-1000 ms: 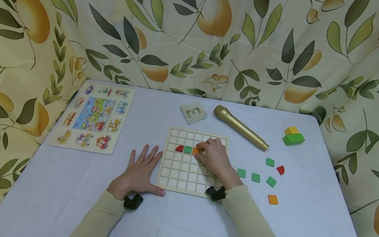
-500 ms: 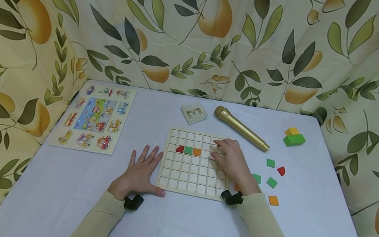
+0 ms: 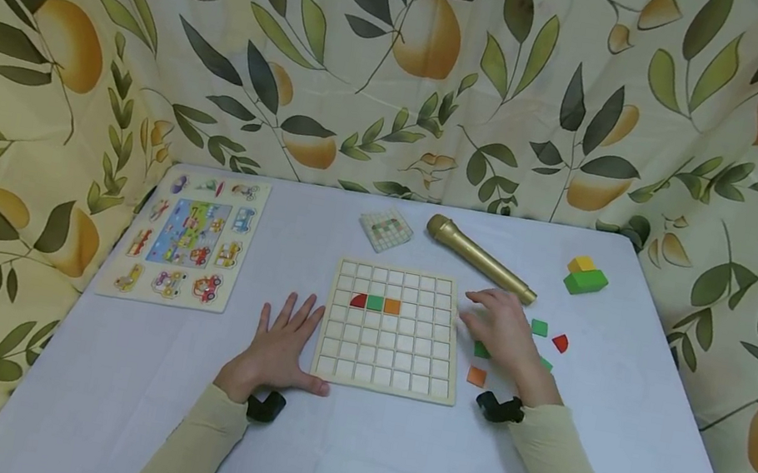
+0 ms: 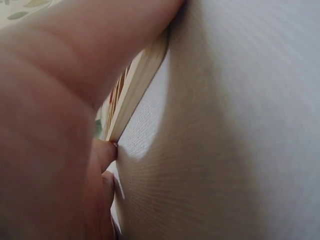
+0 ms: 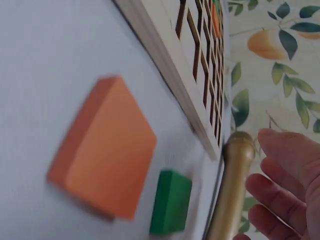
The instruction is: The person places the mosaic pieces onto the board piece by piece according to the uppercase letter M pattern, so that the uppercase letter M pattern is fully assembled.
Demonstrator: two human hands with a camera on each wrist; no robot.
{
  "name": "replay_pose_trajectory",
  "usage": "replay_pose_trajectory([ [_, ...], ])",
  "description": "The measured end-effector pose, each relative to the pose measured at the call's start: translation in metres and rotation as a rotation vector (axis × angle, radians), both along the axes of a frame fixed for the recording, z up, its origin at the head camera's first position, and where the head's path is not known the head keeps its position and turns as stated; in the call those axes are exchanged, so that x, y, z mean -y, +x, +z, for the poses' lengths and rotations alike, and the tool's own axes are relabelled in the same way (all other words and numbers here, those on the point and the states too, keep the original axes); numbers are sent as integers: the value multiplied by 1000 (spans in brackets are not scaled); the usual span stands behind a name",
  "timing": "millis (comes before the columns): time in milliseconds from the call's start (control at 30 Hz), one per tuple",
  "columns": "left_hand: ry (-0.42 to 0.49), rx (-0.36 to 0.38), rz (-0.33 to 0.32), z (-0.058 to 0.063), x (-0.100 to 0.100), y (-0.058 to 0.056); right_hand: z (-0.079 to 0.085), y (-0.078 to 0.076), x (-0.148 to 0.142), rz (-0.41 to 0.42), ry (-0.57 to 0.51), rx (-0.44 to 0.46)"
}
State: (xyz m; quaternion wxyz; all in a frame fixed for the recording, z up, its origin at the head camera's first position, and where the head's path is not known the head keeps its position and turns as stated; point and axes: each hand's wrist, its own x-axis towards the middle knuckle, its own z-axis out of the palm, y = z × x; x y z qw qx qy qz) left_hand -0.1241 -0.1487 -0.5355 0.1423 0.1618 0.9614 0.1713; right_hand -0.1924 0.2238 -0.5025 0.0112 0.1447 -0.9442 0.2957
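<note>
Right hand (image 3: 507,337) has left the grid board (image 3: 385,357); three pieces (image 3: 375,303) occupy its cells.

From above the near side of the table (image 3: 340,458), the head view looks forward and down, taking in the left hand (image 3: 277,347), right hand (image 3: 504,336) and curtain (image 3: 343,95). The left wrist view, tilted and very close, skims low past that hand to the grid board (image 3: 385,356). The right wrist view, also low and tilted, shares that board and the gold microphone (image 3: 481,259) with the head view.
</note>
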Motion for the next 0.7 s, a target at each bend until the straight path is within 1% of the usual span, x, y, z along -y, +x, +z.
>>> replay_pose_trajectory([
  [267, -9, 13, -2, -1, 0, 0, 7, 4, -30, -85, -2, -20],
  [500, -8, 7, -5, -2, 0, 0, 6, 9, -56, -144, 4, -21],
  [600, -10, 7, -5, -2, 0, 0, 5, 10, -64, -163, 30, -5],
  [700, -20, 13, -4, -3, 0, -1, 5, 11, -71, -178, 64, 31],
])
